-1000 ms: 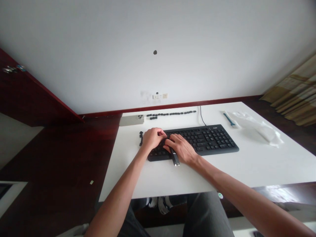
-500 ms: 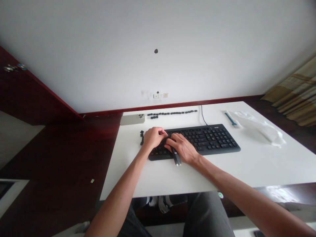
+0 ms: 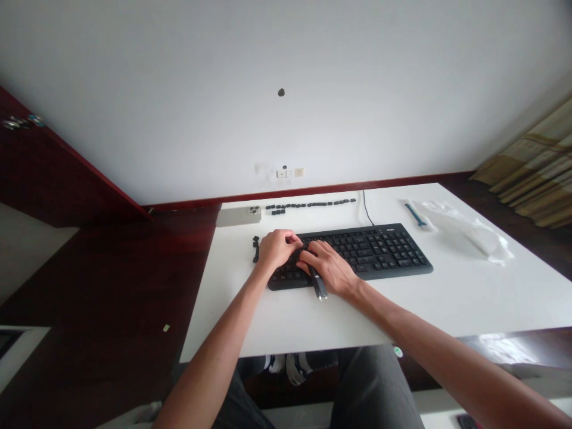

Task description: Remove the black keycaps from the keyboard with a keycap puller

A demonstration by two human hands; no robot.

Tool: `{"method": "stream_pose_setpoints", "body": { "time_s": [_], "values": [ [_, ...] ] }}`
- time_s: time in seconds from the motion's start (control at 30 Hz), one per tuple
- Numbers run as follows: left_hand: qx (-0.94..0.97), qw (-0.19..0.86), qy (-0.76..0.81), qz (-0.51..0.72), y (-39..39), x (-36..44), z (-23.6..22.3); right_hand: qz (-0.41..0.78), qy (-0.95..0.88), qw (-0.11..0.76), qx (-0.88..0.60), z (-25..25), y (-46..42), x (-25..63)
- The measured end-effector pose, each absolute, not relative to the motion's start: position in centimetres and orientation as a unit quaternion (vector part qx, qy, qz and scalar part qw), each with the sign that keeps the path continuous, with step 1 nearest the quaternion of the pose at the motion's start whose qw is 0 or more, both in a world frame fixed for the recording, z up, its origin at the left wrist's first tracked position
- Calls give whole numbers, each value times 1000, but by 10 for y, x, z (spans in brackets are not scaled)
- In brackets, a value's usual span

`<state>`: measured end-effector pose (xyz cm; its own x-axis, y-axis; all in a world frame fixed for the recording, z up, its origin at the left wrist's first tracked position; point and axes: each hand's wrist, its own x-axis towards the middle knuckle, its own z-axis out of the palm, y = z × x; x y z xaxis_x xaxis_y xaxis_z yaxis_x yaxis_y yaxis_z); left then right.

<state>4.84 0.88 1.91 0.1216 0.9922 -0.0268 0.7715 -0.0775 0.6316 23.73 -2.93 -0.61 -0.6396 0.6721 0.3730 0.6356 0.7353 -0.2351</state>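
Note:
A black keyboard (image 3: 375, 251) lies on the white table (image 3: 447, 298). My left hand (image 3: 276, 249) rests curled on the keyboard's left end, fingers pinched together over the keys. Beside it, my right hand (image 3: 328, 268) grips a dark metal tool (image 3: 319, 286) whose handles stick out toward me past the keyboard's front edge. What the left fingers pinch is hidden. A row of removed black keycaps (image 3: 313, 205) lies along the table's far edge, and a few more keycaps (image 3: 255, 249) sit just left of the keyboard.
A phone (image 3: 238, 216) lies face down at the table's far left corner. A blue-handled tool (image 3: 415, 214) and a clear plastic bag (image 3: 465, 232) are at the far right. The keyboard cable (image 3: 365, 208) runs to the back edge. Dark red floor surrounds the table.
Both hands stay on the keyboard's left end with only slight finger shifts; the view wobbles a little.

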Motion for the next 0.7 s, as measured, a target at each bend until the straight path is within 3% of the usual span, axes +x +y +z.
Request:
{"method": "stream_pose_setpoints", "body": {
  "time_s": [0.4,0.7],
  "values": [
    [715,260,618,198,7,51,18,-7,-919,225,-322,-11,-35,239],
    [710,270,596,260,5,48,12,-8,-920,218,-325,-8,-36,237]
  ]
}}
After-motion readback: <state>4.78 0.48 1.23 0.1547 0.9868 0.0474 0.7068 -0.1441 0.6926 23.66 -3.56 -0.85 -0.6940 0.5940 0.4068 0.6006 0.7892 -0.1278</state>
